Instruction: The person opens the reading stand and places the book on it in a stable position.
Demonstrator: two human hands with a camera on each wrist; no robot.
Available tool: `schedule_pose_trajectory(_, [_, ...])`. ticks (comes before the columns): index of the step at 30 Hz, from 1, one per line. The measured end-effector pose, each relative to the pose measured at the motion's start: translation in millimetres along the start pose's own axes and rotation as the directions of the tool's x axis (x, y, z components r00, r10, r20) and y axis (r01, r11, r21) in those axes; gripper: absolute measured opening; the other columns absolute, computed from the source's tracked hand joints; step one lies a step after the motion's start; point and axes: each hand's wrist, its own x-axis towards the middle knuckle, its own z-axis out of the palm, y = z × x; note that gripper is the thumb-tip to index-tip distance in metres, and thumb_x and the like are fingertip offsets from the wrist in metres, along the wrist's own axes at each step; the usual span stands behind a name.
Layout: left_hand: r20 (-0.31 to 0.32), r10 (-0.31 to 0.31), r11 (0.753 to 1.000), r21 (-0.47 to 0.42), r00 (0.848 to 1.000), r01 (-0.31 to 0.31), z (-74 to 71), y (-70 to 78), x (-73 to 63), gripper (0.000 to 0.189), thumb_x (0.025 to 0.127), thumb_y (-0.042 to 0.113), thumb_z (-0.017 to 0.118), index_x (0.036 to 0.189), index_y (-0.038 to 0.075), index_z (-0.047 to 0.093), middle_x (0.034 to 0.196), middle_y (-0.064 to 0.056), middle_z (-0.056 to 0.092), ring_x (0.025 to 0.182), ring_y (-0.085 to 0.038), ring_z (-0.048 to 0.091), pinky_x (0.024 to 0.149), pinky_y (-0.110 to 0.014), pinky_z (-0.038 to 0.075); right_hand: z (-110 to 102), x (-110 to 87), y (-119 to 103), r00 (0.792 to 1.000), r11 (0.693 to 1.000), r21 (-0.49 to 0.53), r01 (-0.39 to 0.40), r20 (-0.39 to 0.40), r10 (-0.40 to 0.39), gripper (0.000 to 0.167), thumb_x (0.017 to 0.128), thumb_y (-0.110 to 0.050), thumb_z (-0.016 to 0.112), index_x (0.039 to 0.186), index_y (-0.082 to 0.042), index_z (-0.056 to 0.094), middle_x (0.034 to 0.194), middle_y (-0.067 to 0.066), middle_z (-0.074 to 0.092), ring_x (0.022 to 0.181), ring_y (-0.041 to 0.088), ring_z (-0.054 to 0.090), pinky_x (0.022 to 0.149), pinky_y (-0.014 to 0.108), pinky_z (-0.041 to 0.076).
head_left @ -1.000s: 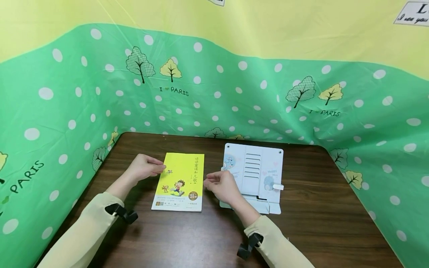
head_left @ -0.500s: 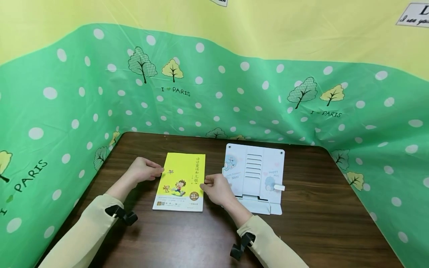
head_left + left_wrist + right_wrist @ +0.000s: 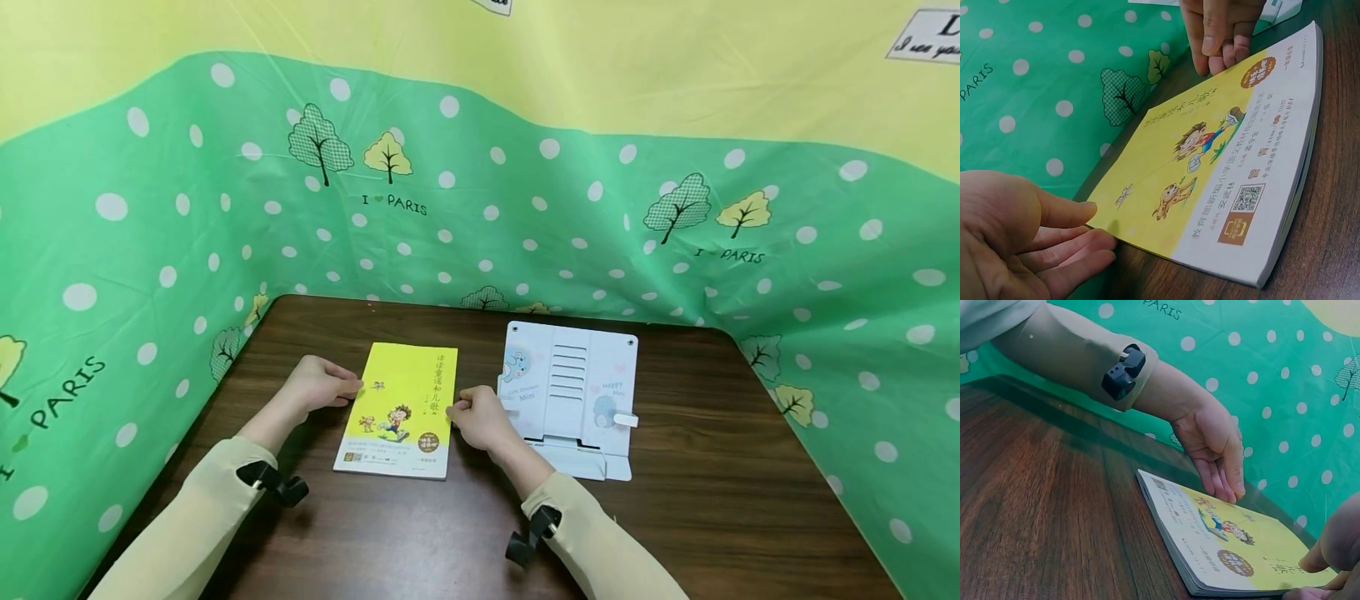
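Observation:
A yellow paperback book (image 3: 396, 392) with a white strip along its bottom and a cartoon child on the cover lies on the dark wooden table, slightly turned. My left hand (image 3: 321, 385) is at its left edge, thumb above and fingers low against the edge, in a light pinch. On the opposite side my right hand (image 3: 483, 419) pinches the right edge; in the right wrist view its thumb (image 3: 1315, 559) lies over the cover. Right of the book lies a white folding book stand (image 3: 567, 375) with slots, cartoon prints and a small white clip. My right hand covers its lower left part.
The brown wooden table (image 3: 720, 500) reaches to a green and yellow cloth (image 3: 480, 192) with white dots and trees, which hangs around the back and sides. A black camera band (image 3: 272, 482) is on the left wrist, another band (image 3: 534, 533) on the right.
My right hand has moved left from beside the book onto its right edge. The book has turned slightly, its lower end shifting left. The book stand stays in place.

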Motion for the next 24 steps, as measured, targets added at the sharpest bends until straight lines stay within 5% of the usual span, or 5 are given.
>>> schedule_pose_trajectory(2, [-0.003,-0.004,1.000,-0.005,1.000,0.004,0.7,-0.7,0.6,0.029,0.097,0.011,0.078,0.115,-0.011,0.074,0.119,-0.026,0.069,0.095,-0.026,0.075,0.080,-0.038,0.064,0.1,1.7,-0.4,0.999,1.000,0.011,-0.029,0.016,0.029,0.017,0.103,-0.001,0.064,0.103,0.016,0.065,0.069,0.000,0.046,0.053,0.010,0.040,0.050,0.023,0.033])
schedule_pose_trajectory(6, [-0.004,-0.005,1.000,-0.012,1.000,0.005,0.7,-1.5,0.7,0.029,0.097,0.009,0.078,0.116,-0.012,0.073,0.121,-0.028,0.067,0.095,-0.027,0.075,0.080,-0.038,0.063,0.0,3.8,-2.4,0.996,0.995,0.059,-0.076,0.049,0.074,0.041,0.105,0.000,0.061,0.139,0.022,0.053,0.093,0.012,0.066,0.071,0.018,0.066,0.060,0.027,0.054])
schedule_pose_trajectory(11, [-0.005,-0.004,1.000,-0.010,1.000,0.004,0.5,-3.2,-0.2,0.030,0.099,0.008,0.076,0.120,-0.014,0.071,0.125,-0.031,0.065,0.100,-0.033,0.075,0.081,-0.039,0.063,0.7,5.2,-4.2,0.991,0.988,0.110,-0.109,0.085,0.100,0.032,0.106,0.001,0.059,0.130,0.022,0.059,0.101,0.020,0.068,0.087,0.029,0.073,0.077,0.036,0.063])
schedule_pose_trajectory(24, [0.000,-0.010,1.000,-0.019,1.000,0.010,-0.1,-6.3,-1.3,0.028,0.097,0.007,0.078,0.117,-0.012,0.074,0.122,-0.029,0.067,0.095,-0.025,0.075,0.080,-0.036,0.063,5.5,3.9,-1.6,0.997,0.991,0.106,-0.082,0.023,0.080,0.020,0.100,0.003,0.066,0.117,0.015,0.066,0.095,0.014,0.070,0.078,0.024,0.072,0.072,0.035,0.061])
